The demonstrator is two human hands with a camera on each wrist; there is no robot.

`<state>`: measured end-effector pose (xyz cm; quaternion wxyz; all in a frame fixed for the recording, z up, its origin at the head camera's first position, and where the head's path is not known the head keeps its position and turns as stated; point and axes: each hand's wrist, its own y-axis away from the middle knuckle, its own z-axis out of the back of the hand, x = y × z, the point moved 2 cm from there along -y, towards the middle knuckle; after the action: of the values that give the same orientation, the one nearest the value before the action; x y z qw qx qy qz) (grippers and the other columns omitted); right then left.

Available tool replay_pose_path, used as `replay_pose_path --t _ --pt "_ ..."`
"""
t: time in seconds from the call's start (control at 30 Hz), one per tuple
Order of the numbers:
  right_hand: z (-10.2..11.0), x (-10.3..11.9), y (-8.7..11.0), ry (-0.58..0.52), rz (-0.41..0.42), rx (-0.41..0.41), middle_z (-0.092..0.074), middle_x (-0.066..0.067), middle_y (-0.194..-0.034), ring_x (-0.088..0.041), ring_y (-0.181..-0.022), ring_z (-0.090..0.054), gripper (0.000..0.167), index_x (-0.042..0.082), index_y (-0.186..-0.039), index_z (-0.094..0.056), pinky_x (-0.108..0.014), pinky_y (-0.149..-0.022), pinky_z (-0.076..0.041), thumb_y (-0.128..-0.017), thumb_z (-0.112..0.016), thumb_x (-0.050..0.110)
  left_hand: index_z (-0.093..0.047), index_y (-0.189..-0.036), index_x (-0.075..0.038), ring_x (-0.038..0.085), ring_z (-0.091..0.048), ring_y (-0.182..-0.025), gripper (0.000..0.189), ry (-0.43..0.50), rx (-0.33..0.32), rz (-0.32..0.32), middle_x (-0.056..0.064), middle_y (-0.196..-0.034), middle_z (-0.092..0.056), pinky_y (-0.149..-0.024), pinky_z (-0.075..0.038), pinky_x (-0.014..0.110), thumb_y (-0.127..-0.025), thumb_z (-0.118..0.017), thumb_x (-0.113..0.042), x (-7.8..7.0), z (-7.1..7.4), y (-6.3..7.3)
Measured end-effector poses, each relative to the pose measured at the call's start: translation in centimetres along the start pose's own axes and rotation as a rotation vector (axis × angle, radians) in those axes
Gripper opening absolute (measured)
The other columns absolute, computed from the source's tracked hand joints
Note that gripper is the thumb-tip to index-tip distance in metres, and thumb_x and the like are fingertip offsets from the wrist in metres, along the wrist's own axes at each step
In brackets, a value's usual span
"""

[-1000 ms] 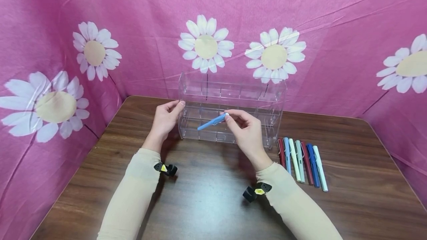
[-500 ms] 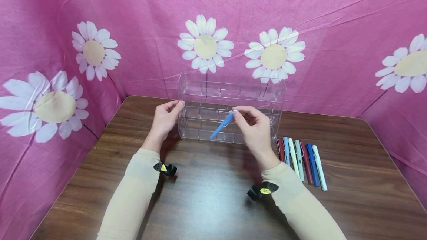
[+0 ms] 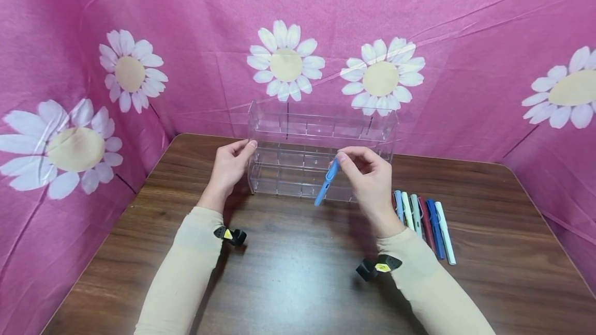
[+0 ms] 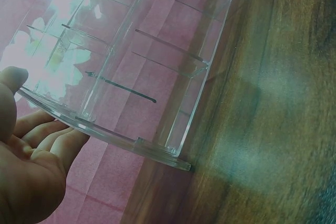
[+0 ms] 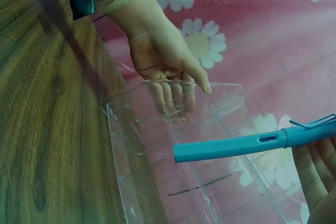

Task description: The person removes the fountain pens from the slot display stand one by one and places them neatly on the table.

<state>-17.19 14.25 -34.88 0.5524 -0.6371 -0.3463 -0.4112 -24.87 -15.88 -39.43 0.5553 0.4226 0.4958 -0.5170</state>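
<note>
A clear plastic rack [image 3: 321, 134] with tiers split into small compartments stands upright at the back of the table. My left hand [image 3: 229, 168] grips its left side panel, thumb over the front edge and fingers behind; the left wrist view shows the panel's edge [image 4: 118, 141] between them. My right hand [image 3: 372, 185] pinches a light blue fountain pen [image 3: 328, 182] by its clip end, in front of the rack's right half. The pen slants with its free end down and left. In the right wrist view the pen [image 5: 226, 149] overlaps the rack.
Right of the rack lies a row of several pens [image 3: 416, 216] in blue, red, pale green and white, side by side, partly behind my right wrist. A pink cloth [image 3: 195, 61] with daisies hangs behind the wooden table [image 3: 288, 273].
My right hand has moved right with the blue pen, which has swung from nearly level to steeply tilted. My left hand has kept its grip on the rack, which stays put.
</note>
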Motion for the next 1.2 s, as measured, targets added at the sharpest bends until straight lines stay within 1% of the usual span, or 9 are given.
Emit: replay_pose_path --t 0.17,0.33,0.47,0.57,0.7,0.8,0.93,1.13,1.2 --pt "0.9 0.2 -0.2 -0.014 -0.028 0.006 -0.080 0.010 -0.081 -0.009 -0.073 -0.073 0.015 -0.014 -0.109 -0.073 -0.018 -0.063 -0.054 -0.099 -0.072 -0.004 -0.065 -0.141 0.009 0.001 -0.063 -0.073 0.048 0.009 0.004 -0.005 -0.001 -0.084 -0.072 -0.065 -0.052 0.015 -0.106 -0.070 -0.024 0.0 -0.1 -0.1" --pt "1.9 0.4 -0.2 0.047 -0.045 0.034 -0.081 0.009 -0.081 -0.010 -0.073 -0.072 0.009 -0.006 -0.105 -0.076 -0.018 -0.059 -0.048 -0.099 -0.074 -0.001 -0.066 -0.140 0.009 0.001 -0.063 -0.073 0.047 0.003 0.001 -0.008 0.000 -0.084 -0.072 -0.065 -0.052 0.015 -0.106 -0.070 -0.024 -0.2 -0.2 0.0" --pt "2.6 0.6 -0.1 0.059 -0.066 0.048 -0.081 0.007 -0.081 -0.010 -0.074 -0.074 0.005 0.000 -0.102 -0.078 -0.018 -0.060 -0.051 -0.099 -0.075 0.002 -0.067 -0.139 0.008 0.002 -0.063 -0.072 0.047 0.008 0.003 -0.003 -0.002 -0.083 -0.071 -0.065 -0.052 0.015 -0.106 -0.070 -0.024 -0.2 -0.2 0.0" --pt "3.1 0.7 -0.1 0.057 -0.075 0.042 -0.081 0.006 -0.081 -0.010 -0.074 -0.076 0.005 0.000 -0.102 -0.078 -0.018 -0.060 -0.052 -0.100 -0.075 0.003 -0.066 -0.140 0.009 0.001 -0.062 -0.072 0.048 0.008 0.008 -0.001 -0.006 -0.080 -0.069 -0.065 -0.051 0.014 -0.106 -0.069 -0.024 -0.2 -0.2 0.0" --pt "3.8 0.8 -0.1 0.075 -0.081 0.014 -0.080 0.006 -0.079 -0.008 -0.070 -0.074 0.006 -0.001 -0.102 -0.078 -0.017 -0.051 -0.040 -0.100 -0.075 0.004 -0.064 -0.142 0.010 0.000 -0.061 -0.072 0.049 0.007 0.010 0.002 -0.008 -0.079 -0.068 -0.064 -0.051 0.014 -0.106 -0.069 -0.024 -0.1 -0.1 -0.1" --pt "4.4 0.8 -0.1 0.097 -0.085 -0.033 -0.079 0.008 -0.077 -0.005 -0.065 -0.067 0.004 0.005 -0.099 -0.080 -0.019 -0.051 -0.037 -0.099 -0.076 0.004 -0.064 -0.142 0.010 0.000 -0.061 -0.072 0.049 0.005 0.008 0.005 -0.008 -0.079 -0.067 -0.065 -0.051 0.014 -0.107 -0.068 -0.024 0.0 0.0 -0.1" --pt "5.2 0.9 -0.1 0.095 -0.084 -0.094 -0.077 0.009 -0.074 -0.003 -0.065 -0.060 0.011 0.009 -0.096 -0.082 -0.018 -0.058 -0.044 -0.097 -0.077 0.000 -0.066 -0.140 0.010 0.000 -0.059 -0.071 0.047 0.008 0.008 0.004 -0.009 -0.077 -0.066 -0.064 -0.050 0.014 -0.107 -0.069 -0.024 -0.1 -0.1 0.0" --pt "6.8 0.8 -0.3 0.057 -0.105 -0.151 -0.073 0.007 -0.069 -0.004 -0.062 -0.061 0.005 0.003 -0.094 -0.082 -0.016 -0.058 -0.049 -0.093 -0.080 -0.002 -0.065 -0.140 0.010 -0.001 -0.059 -0.070 0.047 0.011 0.011 -0.004 -0.010 -0.076 -0.065 -0.064 -0.050 0.014 -0.107 -0.068 -0.023 -0.2 -0.1 0.0" --pt "7.3 0.7 -0.4 0.039 -0.108 -0.165 -0.074 0.005 -0.070 -0.006 -0.063 -0.065 0.004 0.000 -0.094 -0.081 -0.016 -0.061 -0.054 -0.093 -0.080 -0.003 -0.065 -0.140 0.010 -0.001 -0.060 -0.071 0.047 0.011 0.011 -0.001 -0.009 -0.077 -0.066 -0.064 -0.051 0.014 -0.107 -0.068 -0.023 -0.1 -0.1 0.0"
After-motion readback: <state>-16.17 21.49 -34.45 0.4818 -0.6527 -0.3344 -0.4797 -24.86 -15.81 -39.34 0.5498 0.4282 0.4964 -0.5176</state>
